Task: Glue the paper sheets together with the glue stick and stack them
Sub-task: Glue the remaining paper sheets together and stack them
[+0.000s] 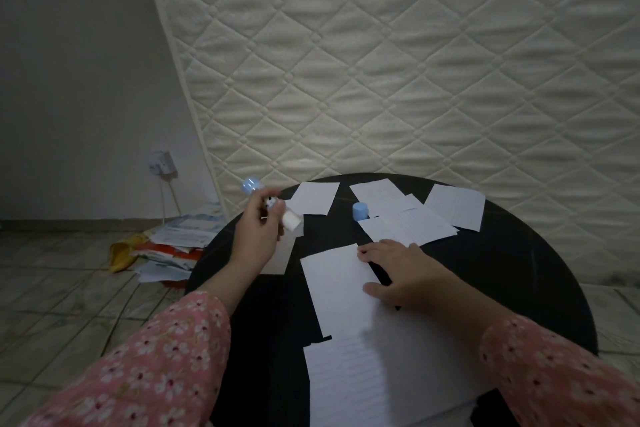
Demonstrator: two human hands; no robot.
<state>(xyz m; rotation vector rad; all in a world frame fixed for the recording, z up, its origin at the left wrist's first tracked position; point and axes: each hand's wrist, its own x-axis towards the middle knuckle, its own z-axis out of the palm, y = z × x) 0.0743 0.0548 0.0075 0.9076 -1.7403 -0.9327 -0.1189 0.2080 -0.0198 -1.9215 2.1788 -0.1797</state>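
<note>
Partly hidden glue stick (273, 206)

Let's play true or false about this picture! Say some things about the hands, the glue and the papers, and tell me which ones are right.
1. The left hand holds the glue stick up off the table. True.
2. The blue cap is on the glue stick. False: it stands alone on the table.
3. The right hand rests on a paper sheet. True.
4. The table is white. False: it is black.
</note>
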